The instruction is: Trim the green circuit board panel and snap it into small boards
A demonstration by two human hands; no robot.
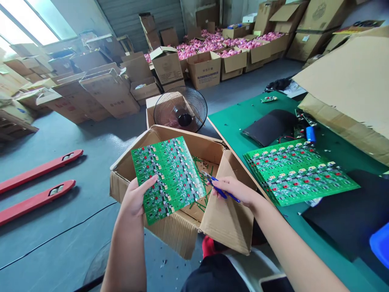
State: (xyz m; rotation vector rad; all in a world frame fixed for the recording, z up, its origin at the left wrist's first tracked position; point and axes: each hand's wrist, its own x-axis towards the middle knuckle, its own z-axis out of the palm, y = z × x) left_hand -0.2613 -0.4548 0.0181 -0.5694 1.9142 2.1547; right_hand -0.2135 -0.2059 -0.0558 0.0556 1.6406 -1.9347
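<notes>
My left hand (138,196) grips a green circuit board panel (170,174) by its left edge, thumb on top. Rows of small components cover the panel, which is held tilted above an open cardboard box (194,142). In my right hand (234,188) are blue-handled cutting pliers (223,192), their jaws pointing at the panel's right edge. Whether the jaws touch the board I cannot tell. Thin green strips (199,207) lie at the bottom of the box, partly hidden by the panel.
On the green table (225,111) at right lie stacked circuit board panels (298,170), black sheets (270,125) and a blue cylinder (310,134). A fan (180,108) stands behind the box. Red pallet-truck forks (39,172) lie at left. Cartons (203,71) of pink items line the back.
</notes>
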